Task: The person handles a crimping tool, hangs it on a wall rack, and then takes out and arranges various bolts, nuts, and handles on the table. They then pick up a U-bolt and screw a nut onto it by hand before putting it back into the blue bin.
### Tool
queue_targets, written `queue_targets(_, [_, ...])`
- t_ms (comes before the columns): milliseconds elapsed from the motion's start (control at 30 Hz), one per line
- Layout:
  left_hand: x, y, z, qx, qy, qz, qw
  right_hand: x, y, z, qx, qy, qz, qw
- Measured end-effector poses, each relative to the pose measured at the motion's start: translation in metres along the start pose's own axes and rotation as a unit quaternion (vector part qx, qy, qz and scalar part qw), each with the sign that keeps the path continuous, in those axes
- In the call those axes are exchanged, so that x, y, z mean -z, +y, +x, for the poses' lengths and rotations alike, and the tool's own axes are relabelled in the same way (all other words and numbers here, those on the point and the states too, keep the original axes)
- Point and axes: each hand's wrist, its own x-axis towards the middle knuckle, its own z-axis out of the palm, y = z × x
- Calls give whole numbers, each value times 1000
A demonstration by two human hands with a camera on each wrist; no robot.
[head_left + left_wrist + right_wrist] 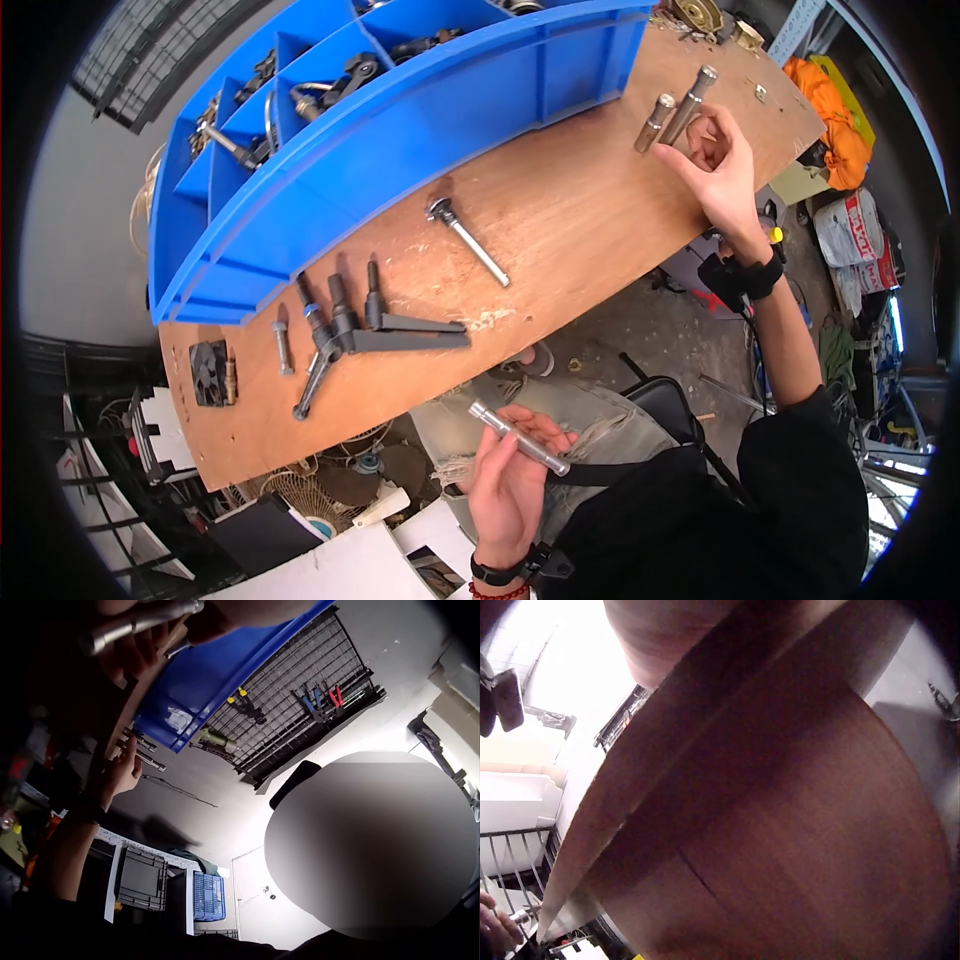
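Note:
My left hand [505, 490] holds a silver metal pin [520, 438] across its fingers, over my lap below the table's front edge. The pin shows at the top of the left wrist view, too. At the table's far right, my right hand [725, 170] is beside two metal pins, its thumb and fingers spread in a C. The longer pin [690, 103] is nearest the fingers; the shorter pin [655, 123] stands just left of it. In the right wrist view the table's underside hides most of this hand's work.
A blue divided bin [420, 140] with metal parts lines the table's back. On the wooden table [580, 210] lie a black-headed bolt [468, 242], several black clamping levers [400, 340], a small bolt [284, 347], a black block [208, 373] and a brass piece [231, 381].

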Motion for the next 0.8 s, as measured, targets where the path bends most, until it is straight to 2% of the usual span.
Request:
queue_targets(167, [-16,-1,11,16,-21,34,999,3,-3,1,-10,-20,24,999])
queue_targets(433, [-32,-5,22,16,-31,145,989,3,1,-2,-14,14,89,996])
queue_targets(567, [-59,7,35,-50,-60,263,962,7,1,-3,-43,24,118,992])
queue_targets(600, [-68,10,43,-100,-77,281,951,7,0,-2,-50,25,121,991])
queue_targets(667, [-86,18,60,-220,-90,375,896,8,-1,-2,-67,25,125,990])
queue_targets(733, [-109,26,82,-295,-88,384,870,11,-1,-1,-78,17,119,990])
queue_targets(800, [-133,26,112,-330,-100,375,861,13,-4,-1,-86,5,119,989])
